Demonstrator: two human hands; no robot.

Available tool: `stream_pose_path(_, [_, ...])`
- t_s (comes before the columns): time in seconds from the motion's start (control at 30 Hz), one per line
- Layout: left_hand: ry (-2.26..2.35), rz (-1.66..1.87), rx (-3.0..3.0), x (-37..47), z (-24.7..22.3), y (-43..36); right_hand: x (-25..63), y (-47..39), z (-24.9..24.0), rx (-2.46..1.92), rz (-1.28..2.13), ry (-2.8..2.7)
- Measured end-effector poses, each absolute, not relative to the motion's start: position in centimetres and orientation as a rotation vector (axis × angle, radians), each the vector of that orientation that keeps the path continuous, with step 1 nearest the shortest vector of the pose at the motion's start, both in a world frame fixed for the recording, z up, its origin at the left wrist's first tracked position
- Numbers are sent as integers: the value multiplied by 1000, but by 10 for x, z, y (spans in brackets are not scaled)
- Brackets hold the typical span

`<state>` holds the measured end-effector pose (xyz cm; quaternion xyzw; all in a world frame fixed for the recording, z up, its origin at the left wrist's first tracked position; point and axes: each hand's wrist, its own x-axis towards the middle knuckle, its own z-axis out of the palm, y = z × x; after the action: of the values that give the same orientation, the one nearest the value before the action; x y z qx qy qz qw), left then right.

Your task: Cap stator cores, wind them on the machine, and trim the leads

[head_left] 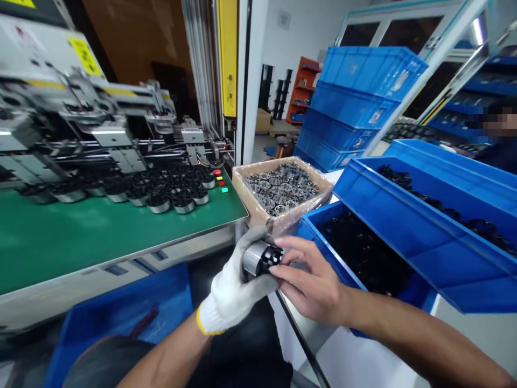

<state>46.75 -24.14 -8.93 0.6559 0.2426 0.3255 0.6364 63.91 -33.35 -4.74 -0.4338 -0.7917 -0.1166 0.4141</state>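
Note:
My left hand (236,291), in a white glove with a yellow cuff edge, is wrapped round a silver metal cylinder (254,258) lying sideways. A black slotted plastic part (270,258) sits at the cylinder's right end. The bare fingers of my right hand (313,280) close on that black part from the right. Both hands are in front of the bench edge, just below a plastic-lined carton (241,188) of metal rings.
Several finished-looking silver and black parts (183,200) stand on the green bench (81,231) beside a machine (115,137). Blue bins (404,215) of black parts are at the right, stacked blue crates (355,102) behind. A person (501,134) is at the far right.

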Motion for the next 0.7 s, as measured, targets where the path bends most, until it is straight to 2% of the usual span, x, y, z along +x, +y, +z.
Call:
stream_pose_path(0.27, [594, 643, 1576, 462, -85, -233, 644, -326, -48, -1047, -428, -2025])
stream_pose_path(0.5, [565, 617, 1619, 459, -94, -228, 639, -325, -54, -1083, -336, -1954])
stream_pose_path(0.7, [640, 595, 1698, 458, -102, -231, 638, -320, -59, -1057, -434, -1978])
